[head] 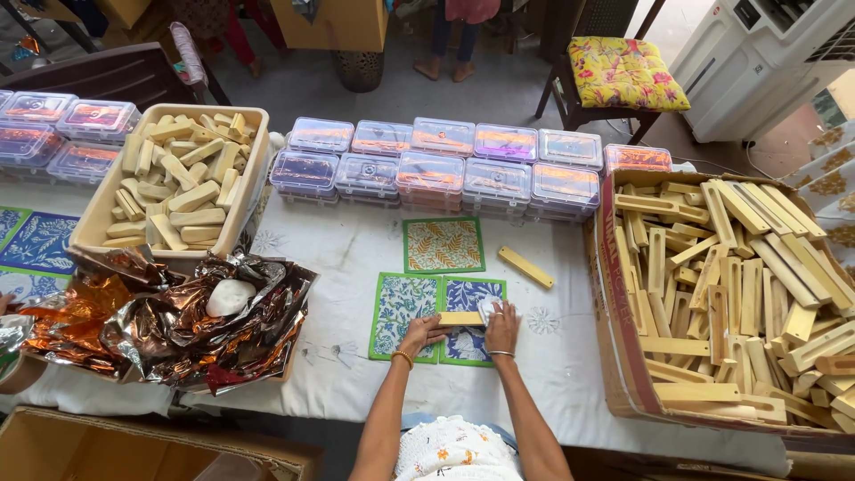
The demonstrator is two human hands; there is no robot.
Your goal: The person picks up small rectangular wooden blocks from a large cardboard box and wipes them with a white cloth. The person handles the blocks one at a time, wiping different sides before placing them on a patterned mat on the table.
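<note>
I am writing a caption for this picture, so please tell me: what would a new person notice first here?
First, the big cardboard box at the right, heaped with pale wooden pieces. Next, the two hands, left hand and right hand, pressing a small wooden block onto printed cloth squares at the table's near middle. Crumpled copper and silver foil lies at the left.

A dark wooden chair (595,107) with a yellow floral cushion (626,73) stands on grey floor (499,89)
</note>
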